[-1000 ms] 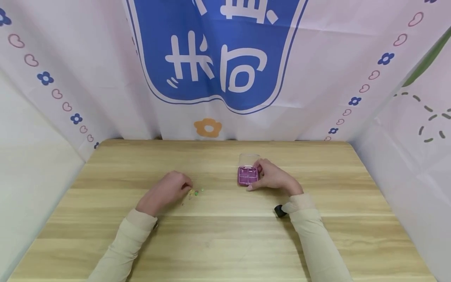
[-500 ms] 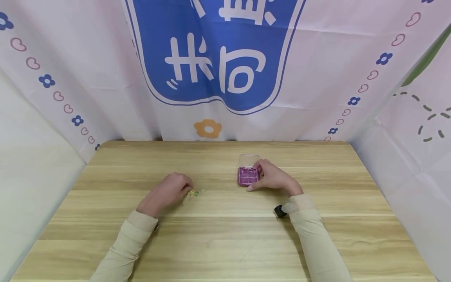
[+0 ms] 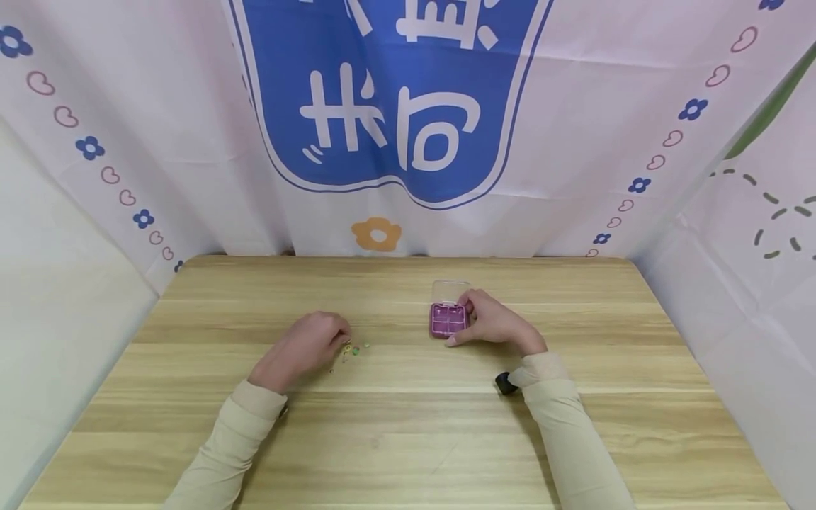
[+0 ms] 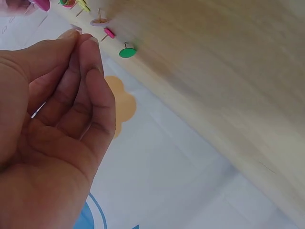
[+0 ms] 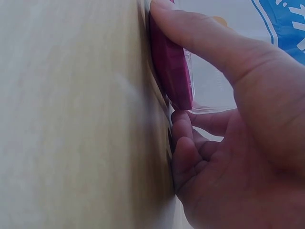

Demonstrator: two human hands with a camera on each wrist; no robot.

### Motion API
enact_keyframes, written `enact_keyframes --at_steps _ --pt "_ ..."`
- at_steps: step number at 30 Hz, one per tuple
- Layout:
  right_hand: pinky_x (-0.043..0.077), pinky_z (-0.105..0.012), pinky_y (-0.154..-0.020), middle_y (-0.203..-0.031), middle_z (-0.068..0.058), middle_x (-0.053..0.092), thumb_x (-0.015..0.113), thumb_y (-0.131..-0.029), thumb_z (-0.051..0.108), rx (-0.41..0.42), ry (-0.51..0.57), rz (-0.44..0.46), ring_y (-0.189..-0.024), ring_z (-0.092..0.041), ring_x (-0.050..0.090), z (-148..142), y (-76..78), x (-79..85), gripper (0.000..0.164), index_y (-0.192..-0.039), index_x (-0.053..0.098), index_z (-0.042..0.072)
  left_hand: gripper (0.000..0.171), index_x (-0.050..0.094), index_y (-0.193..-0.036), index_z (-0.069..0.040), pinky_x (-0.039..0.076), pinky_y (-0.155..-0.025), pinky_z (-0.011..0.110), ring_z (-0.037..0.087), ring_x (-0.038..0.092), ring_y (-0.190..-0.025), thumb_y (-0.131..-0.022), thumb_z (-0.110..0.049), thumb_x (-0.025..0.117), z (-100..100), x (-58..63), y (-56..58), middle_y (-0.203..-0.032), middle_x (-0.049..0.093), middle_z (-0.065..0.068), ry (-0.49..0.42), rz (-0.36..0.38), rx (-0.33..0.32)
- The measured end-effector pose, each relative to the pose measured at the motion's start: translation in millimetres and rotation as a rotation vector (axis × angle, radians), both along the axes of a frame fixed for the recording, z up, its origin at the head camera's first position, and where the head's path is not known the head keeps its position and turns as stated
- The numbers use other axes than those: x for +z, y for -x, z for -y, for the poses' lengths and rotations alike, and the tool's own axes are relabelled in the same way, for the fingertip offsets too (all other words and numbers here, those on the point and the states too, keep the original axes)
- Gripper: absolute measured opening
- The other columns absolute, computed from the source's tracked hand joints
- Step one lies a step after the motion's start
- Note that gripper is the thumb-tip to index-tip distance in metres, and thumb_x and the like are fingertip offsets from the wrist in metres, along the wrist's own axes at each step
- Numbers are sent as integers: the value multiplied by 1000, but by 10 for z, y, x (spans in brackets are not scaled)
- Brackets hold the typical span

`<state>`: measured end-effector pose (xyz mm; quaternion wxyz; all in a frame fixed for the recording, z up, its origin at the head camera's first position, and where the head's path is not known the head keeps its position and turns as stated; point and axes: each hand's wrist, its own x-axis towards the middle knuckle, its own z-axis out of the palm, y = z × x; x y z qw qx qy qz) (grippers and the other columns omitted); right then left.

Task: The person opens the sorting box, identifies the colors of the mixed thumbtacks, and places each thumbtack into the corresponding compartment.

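Several thumbtacks (image 4: 127, 53) lie beside the pinched left hand (image 3: 302, 347) (contents unclear) — the right hand (image 3: 496, 323) grips purple box (image 3: 441, 329).

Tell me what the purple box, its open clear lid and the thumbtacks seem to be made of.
Purple box: probably hard, shiny plastic, going by its even colour and small glints. Lid: likely clear, glossy plastic, since you can see through it. Thumbtacks: the thin pins look like metal; the smooth, flat heads could be plastic or painted metal, I can't tell.

One box (image 3: 449, 321), at least five thumbtacks (image 4: 127, 53)
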<state>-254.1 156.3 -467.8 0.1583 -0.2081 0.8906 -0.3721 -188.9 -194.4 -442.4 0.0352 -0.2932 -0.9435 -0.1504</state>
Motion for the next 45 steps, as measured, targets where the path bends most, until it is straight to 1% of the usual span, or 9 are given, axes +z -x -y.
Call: enact_keyframes --at_steps 3,8,14,19,26,30,35,40,45 --pt "48 -37 -76 -99 -11 52 89 -56 37 6 6 -5 -87 -23 49 0 -1 -1 78 -112 47 4 7 70 -79 -10 53 -63 31 8 55 -67 -84 -5 68 -8 5 5 -78 66 -2 2 -10 0" --pt "48 -37 -75 -98 -11 52 89 -56 36 5 6 -3 -87 -23 50 -5 -17 15 77 -112 48 3 5 68 -80 -10 53 -62 31 8 54 -66 -84 -7 69 -28 16 -2 -77 64 -3 13 -22 -3" --pt "48 -37 -75 -99 -11 51 89 -57 36 2 1 1 -87 -23 49 6 -24 26 77 -112 47 3 15 62 -73 -12 47 -55 28 10 48 -59 -87 -7 64 -50 68 -5 -70 55 -5 4 -39 -17" --pt "48 -36 -75 -99 -11 52 89 -56 36 -5 0 -5 -87 -22 49 3 -30 23 76 -112 47 4 17 60 -72 -12 44 -53 27 10 45 -59 -88 -5 62 -91 98 9 -68 52 -5 10 -58 -34" --pt "48 -37 -75 -99 -12 53 89 -57 36 4 1 -8 -87 -23 50 6 -41 35 76 -112 47 3 10 63 -78 -9 47 -57 27 10 48 -62 -88 -5 64 -187 123 28 -73 54 -4 15 -76 -46" --pt "48 -37 -76 -99 -11 53 89 -56 37 1 2 -21 -86 -22 50 -4 -38 29 77 -112 48 3 8 64 -81 -9 49 -59 27 8 49 -62 -89 -7 63 -261 128 55 -73 55 -5 7 -64 -59" --pt "48 -37 -76 -98 -10 53 89 -56 38 8 -2 -34 -86 -22 50 -4 -18 4 78 -112 48 3 6 66 -83 -8 52 -61 28 7 52 -64 -88 -8 64 -339 119 94 -73 57 -5 19 -79 -71" --pt "48 -36 -76 -99 -10 52 89 -56 38 12 1 -21 -87 -22 50 -1 -18 -6 77 -112 48 3 5 68 -85 -7 54 -65 30 10 57 -70 -87 -11 66 -460 113 118 -79 63 -1 29 -94 -83" --pt "48 -36 -77 -99 -10 52 89 -56 38 0 -2 -23 -87 -21 50 -8 -15 -3 78 -113 48 4 4 69 -87 -9 54 -67 29 10 59 -73 -87 -11 65 -611 109 165 -82 65 -1 51 -104 -113"
